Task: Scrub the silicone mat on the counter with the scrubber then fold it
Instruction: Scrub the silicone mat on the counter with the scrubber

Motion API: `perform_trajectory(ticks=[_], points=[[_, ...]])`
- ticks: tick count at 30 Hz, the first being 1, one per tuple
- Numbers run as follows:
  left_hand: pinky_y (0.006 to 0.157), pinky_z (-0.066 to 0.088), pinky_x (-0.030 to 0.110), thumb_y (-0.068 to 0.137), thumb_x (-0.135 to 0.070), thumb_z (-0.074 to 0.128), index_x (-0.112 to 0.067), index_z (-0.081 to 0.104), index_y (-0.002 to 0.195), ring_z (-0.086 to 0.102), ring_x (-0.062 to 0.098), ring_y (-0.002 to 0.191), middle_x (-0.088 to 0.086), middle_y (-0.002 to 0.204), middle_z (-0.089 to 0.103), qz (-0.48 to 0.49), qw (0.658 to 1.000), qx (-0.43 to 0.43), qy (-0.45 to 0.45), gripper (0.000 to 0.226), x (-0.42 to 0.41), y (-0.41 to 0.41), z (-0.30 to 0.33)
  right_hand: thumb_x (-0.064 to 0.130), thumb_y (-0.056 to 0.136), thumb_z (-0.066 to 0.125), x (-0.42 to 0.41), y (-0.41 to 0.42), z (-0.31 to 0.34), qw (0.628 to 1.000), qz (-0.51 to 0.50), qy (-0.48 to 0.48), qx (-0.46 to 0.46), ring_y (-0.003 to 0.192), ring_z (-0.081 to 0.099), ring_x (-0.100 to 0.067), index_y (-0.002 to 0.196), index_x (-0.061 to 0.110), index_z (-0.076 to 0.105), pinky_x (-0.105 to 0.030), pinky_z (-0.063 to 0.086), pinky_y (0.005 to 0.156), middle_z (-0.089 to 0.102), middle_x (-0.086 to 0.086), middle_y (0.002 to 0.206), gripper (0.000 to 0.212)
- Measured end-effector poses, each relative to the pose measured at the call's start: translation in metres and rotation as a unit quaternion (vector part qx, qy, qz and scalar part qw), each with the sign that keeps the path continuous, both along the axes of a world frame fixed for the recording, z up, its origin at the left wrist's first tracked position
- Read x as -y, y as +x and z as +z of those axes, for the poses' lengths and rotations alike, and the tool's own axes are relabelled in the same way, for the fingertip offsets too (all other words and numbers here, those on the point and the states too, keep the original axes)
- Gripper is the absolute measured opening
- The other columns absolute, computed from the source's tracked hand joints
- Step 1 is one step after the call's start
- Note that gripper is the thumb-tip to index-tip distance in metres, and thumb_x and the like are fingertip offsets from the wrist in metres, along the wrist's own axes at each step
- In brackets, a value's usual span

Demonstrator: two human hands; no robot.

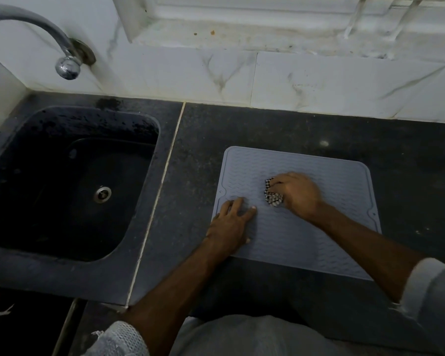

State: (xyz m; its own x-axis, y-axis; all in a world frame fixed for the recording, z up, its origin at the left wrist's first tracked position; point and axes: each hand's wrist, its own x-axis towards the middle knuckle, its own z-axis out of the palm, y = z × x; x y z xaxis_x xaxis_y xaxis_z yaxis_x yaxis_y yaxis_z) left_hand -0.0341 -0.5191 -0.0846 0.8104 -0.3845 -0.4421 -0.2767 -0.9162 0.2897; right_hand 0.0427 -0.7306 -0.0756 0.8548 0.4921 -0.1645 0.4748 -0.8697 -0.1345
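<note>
A grey-blue ribbed silicone mat (pixel 306 170) lies flat and unfolded on the dark stone counter (pixel 293 124). My right hand (pixel 297 194) presses a small black-and-white checkered scrubber (pixel 272 195) onto the middle of the mat; most of the scrubber is hidden under my fingers. At the mat's left edge rests my left hand (pixel 229 226), palm down with fingers spread, holding the mat against the counter with nothing in its grasp.
A dark sink (pixel 62 181) with a metal drain sits to the left, with a curved chrome tap (pixel 67 65) above it. A white marble-tiled wall (pixel 267 78) runs behind the counter. The counter's front edge is close to my body.
</note>
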Motion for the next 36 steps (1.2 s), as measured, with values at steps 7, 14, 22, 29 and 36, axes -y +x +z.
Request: perform_trajectory(ticks=[7, 14, 22, 29, 36], points=[[0.111, 0.021, 0.056, 0.084, -0.042, 0.066, -0.034, 0.01, 0.151, -0.004, 0.034, 0.144, 0.006, 0.158, -0.007, 0.008, 1.0, -0.002, 0.005, 0.087, -0.001, 0.004, 0.003, 0.026, 0.093, 0.05, -0.077, 0.012, 0.008, 0.992, -0.024, 0.12, -0.028, 0.124, 0.043, -0.022, 0.129, 0.018, 0.053, -0.04, 0.03, 0.108, 0.052, -0.003, 0.135, 0.038], [0.111, 0.022, 0.055, 0.085, -0.04, 0.066, -0.033, 0.01, 0.152, -0.005, 0.033, 0.144, 0.004, 0.159, -0.005, 0.012, 1.0, -0.003, -0.003, 0.088, -0.001, 0.004, 0.002, 0.017, 0.088, 0.056, -0.029, 0.004, 0.001, 0.999, 0.025, 0.041, 0.003, 0.129, 0.038, -0.025, 0.129, 0.022, 0.054, -0.04, 0.027, 0.109, 0.046, -0.002, 0.141, 0.042], [0.113, 0.018, 0.055, 0.086, -0.041, 0.065, -0.034, 0.005, 0.152, -0.008, 0.034, 0.144, 0.006, 0.159, -0.01, 0.01, 1.0, -0.013, 0.003, 0.089, -0.001, 0.004, 0.001, 0.016, 0.086, 0.055, -0.062, 0.017, 0.011, 0.993, -0.004, 0.114, 0.009, 0.12, 0.046, -0.026, 0.123, 0.015, 0.058, -0.041, 0.033, 0.104, 0.057, -0.005, 0.129, 0.037], [0.113, 0.015, 0.054, 0.086, -0.041, 0.064, -0.033, 0.006, 0.152, -0.009, 0.033, 0.144, 0.005, 0.159, -0.009, 0.014, 1.0, -0.014, -0.003, 0.088, -0.002, 0.002, 0.0, 0.021, 0.09, 0.053, -0.055, 0.014, 0.003, 0.994, 0.022, 0.104, -0.025, 0.125, 0.043, -0.026, 0.129, 0.016, 0.054, -0.041, 0.031, 0.107, 0.053, -0.006, 0.135, 0.039], [0.114, 0.014, 0.055, 0.086, -0.04, 0.064, -0.034, 0.006, 0.152, -0.011, 0.033, 0.144, 0.003, 0.159, -0.011, 0.009, 1.0, -0.012, -0.011, 0.088, -0.003, 0.002, 0.0, 0.016, 0.084, 0.061, -0.027, 0.017, 0.011, 0.998, 0.019, 0.054, 0.005, 0.119, 0.048, -0.027, 0.119, 0.017, 0.062, -0.042, 0.035, 0.103, 0.058, -0.005, 0.129, 0.034]])
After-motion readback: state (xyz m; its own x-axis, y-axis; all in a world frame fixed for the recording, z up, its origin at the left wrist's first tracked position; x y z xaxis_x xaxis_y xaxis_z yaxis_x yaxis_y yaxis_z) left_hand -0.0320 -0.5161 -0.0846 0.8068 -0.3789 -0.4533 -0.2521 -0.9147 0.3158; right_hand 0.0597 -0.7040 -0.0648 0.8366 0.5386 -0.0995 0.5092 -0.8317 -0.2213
